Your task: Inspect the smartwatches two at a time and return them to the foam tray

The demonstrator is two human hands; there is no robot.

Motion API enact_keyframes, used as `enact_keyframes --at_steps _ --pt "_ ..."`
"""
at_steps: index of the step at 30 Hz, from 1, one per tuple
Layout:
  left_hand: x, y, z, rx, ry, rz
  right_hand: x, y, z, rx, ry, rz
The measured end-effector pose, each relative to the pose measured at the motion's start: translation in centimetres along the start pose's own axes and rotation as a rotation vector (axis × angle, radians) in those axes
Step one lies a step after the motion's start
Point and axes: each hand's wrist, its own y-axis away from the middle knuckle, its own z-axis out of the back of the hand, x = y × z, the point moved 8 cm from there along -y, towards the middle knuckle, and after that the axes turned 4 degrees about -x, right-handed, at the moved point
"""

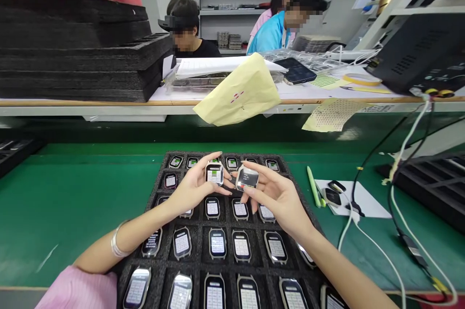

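My left hand (199, 179) is closed on a smartwatch without a strap (214, 173), its lit screen showing a white list with a green patch. Close beside it, my right hand (274, 192) grips a second smartwatch (247, 178), whose dark screen carries small text and a red spot. Both watches are held face up above a black foam tray (198, 239). Rows of similar watch bodies lie in the tray's compartments, such as a lit watch (212, 208) below my hands. My wrists and forearms hide part of the tray.
On the right, a green pen (313, 186) lies by white paper (374, 201) with small watches and cables (403, 231). Black foam trays (72, 52) are stacked on the shelf at left. Yellow paper (241, 91) hangs over the shelf edge. Several people sit beyond.
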Motion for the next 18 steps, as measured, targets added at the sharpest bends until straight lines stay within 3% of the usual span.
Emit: enact_keyframes --at_steps 18 --pt "-0.66 0.07 -0.04 -0.014 -0.116 -0.053 -0.41 -0.19 0.23 -0.020 0.024 0.032"
